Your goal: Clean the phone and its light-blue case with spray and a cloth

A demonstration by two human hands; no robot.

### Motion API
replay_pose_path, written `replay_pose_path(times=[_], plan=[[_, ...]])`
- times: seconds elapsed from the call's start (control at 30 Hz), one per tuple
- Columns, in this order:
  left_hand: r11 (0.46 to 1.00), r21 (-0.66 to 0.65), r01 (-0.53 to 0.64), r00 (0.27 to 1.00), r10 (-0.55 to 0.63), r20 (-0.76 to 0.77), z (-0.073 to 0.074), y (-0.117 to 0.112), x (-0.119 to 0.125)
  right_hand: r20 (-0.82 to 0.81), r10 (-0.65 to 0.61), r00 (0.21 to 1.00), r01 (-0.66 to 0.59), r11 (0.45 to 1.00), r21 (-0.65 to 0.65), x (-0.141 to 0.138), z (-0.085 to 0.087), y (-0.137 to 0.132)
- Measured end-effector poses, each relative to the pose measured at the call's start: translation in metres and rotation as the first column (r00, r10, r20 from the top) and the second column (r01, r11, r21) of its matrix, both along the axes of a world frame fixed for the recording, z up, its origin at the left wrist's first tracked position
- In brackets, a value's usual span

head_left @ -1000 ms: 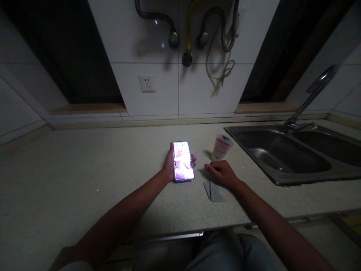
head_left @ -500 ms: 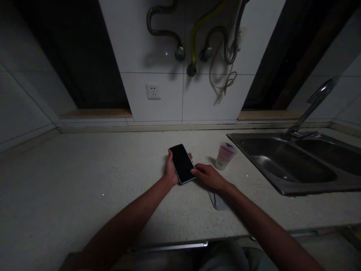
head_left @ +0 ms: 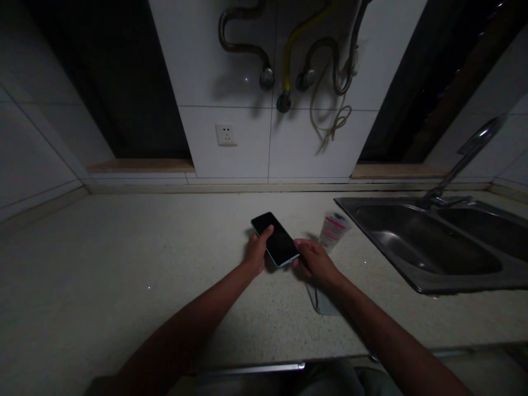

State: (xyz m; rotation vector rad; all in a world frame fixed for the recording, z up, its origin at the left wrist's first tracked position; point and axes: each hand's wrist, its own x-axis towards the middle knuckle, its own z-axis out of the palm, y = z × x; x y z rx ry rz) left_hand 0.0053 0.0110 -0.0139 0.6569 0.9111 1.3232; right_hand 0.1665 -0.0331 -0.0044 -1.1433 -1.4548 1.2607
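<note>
A black phone [head_left: 275, 238] with a dark screen is held just above the pale countertop [head_left: 124, 264], tilted to the right. My left hand [head_left: 256, 253] grips its left edge, thumb across the near corner. My right hand [head_left: 314, 262] is closed on the phone's lower right corner. A small grey cloth [head_left: 323, 300] lies on the counter under my right wrist. A small tub with a pink label [head_left: 333, 230] lies just right of the phone.
A steel double sink [head_left: 433, 242] with a tall tap [head_left: 466, 157] fills the right side. Hoses [head_left: 289, 60] and a wall socket [head_left: 226, 134] hang on the white tiled wall behind. The counter's front edge runs near my body.
The phone's lit screen went dark. My right hand moved from the cloth onto the phone's lower corner, and the phone turned to the right between both hands.
</note>
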Motion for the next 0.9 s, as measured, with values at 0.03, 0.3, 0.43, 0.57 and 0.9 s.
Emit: replay_pose_path(times=[0.03,0.3,0.43,0.57,0.9], plan=[[1.0,-0.012,0.018,1.0,-0.018,0.011,0.0,-0.001,-0.001,-0.012,0.02,1.0,-0.02,1.0,0.006,0.001,0.001,-0.001],[0.996,-0.013,0.092,0.995,-0.091,0.045,0.005,-0.001,-0.005,-0.083,0.136,0.987,-0.131,0.99,0.061,0.003,0.002,-0.006],[0.992,-0.014,0.129,0.989,-0.127,0.069,0.007,-0.001,-0.006,-0.091,0.127,0.988,-0.12,0.99,0.081,-0.001,0.004,-0.009],[0.988,-0.042,0.152,0.983,-0.147,0.106,0.008,-0.002,-0.005,-0.1,0.1,0.99,-0.094,0.994,0.064,-0.004,0.005,-0.01],[0.945,-0.068,0.319,0.939,-0.305,0.156,0.01,-0.003,-0.006,-0.19,0.083,0.978,-0.083,0.997,0.007,-0.005,-0.002,-0.009]])
